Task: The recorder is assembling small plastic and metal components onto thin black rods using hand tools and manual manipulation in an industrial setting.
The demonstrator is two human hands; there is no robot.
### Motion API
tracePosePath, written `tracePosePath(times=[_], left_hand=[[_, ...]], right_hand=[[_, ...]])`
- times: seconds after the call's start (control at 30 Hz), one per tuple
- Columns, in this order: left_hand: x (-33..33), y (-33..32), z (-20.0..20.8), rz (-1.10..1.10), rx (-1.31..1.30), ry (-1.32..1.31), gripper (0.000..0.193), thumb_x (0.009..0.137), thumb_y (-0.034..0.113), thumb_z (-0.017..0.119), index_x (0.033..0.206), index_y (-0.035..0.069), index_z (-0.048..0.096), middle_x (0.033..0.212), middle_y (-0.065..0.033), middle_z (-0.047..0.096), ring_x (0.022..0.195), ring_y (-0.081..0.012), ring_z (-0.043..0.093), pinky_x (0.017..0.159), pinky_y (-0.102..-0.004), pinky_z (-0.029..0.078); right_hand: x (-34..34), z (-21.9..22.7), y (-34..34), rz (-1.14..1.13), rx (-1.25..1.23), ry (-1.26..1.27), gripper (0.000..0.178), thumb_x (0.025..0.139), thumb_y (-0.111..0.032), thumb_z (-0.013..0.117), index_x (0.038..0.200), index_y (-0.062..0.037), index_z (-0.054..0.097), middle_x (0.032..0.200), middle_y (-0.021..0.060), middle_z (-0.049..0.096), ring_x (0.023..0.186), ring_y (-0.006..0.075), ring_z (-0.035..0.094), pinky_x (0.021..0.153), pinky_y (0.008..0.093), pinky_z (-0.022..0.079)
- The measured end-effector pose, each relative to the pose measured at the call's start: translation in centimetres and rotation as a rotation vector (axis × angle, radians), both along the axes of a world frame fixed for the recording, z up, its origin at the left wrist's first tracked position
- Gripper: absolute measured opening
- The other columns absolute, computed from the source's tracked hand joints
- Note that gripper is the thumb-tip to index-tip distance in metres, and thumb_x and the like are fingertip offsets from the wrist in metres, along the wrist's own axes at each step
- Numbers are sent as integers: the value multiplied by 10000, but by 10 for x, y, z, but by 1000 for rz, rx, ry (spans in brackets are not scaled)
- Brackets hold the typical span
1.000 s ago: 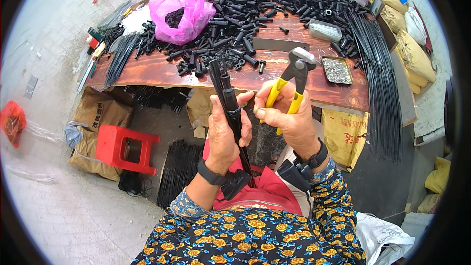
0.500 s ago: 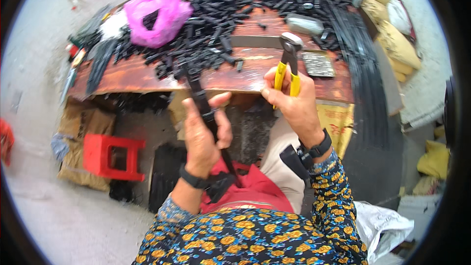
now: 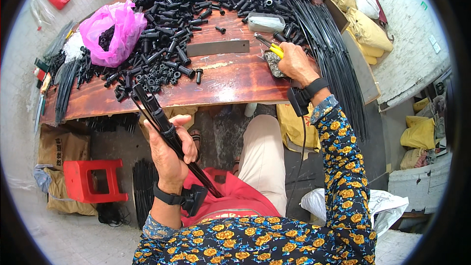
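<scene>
My left hand [image 3: 169, 159] is closed round a slim bundle of black rods [image 3: 162, 122] with thick tubular black fittings at the upper end. The bundle slants, its lower end reaching the red cloth on my lap. My right hand [image 3: 297, 64] is over the right part of the table, holding end-cutting pincers [image 3: 275, 49] by their yellow handles, jaws pointing up and left. Under that hand lies a small shallow container of tiny metal pieces [image 3: 271, 66]. The right fingertips are partly hidden, so I cannot tell whether they pinch a piece.
The reddish wooden table [image 3: 235, 86] bears heaped black plastic fittings [image 3: 167, 29], a pink plastic bag [image 3: 105, 34], a flat metal strip [image 3: 218, 48] and a clear box [image 3: 266, 22]. Long black rods [image 3: 328, 49] overhang its right side. A red stool [image 3: 93, 181] stands at lower left.
My right hand has lowered the pincers to the container of metal pieces, their jaws now tipped left. My left hand still holds the black rods. The whole view has shifted.
</scene>
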State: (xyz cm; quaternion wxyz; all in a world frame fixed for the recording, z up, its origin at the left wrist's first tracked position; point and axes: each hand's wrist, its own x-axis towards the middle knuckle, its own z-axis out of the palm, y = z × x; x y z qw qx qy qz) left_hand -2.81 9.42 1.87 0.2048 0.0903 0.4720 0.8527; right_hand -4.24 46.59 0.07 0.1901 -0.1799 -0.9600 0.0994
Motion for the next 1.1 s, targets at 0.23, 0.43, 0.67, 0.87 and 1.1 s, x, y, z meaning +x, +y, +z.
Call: tracePosePath(times=[0.23,0.43,0.67,0.87,1.1], left_hand=[[-3,1,-1,-3,0,-3,804,977,673,237,1082,-29,615,470,-20,411,329,-124,334,353,-269,317],[-5,1,-7,-18,-6,8,812,969,685,239,1082,-26,614,471,-19,417,329,-121,341,354,-268,329],[-1,4,-4,-29,-7,16,809,968,685,243,1079,-25,615,475,-18,426,330,-119,339,353,-265,324],[2,2,0,-18,-3,13,805,971,680,248,1074,-28,617,475,-19,427,331,-118,336,353,-264,322],[0,2,-3,-20,1,21,804,973,678,246,1078,-27,618,472,-20,425,331,-119,340,349,-265,321]], right_hand=[[2,11,5,31,-91,8,158,755,-55,612,873,16,690,838,261,676,852,416,669,779,485,517],[6,19,11,9,-374,53,182,656,-63,665,833,-19,677,716,129,657,683,230,627,672,344,482],[4,6,13,82,-246,71,172,709,-44,628,870,-4,671,799,207,669,777,345,653,718,437,500],[-2,-3,3,88,24,64,142,772,-42,596,883,15,665,830,277,658,852,442,654,767,519,505],[6,16,10,45,-276,37,171,721,-51,656,876,-21,722,803,234,686,789,380,687,750,428,532]])
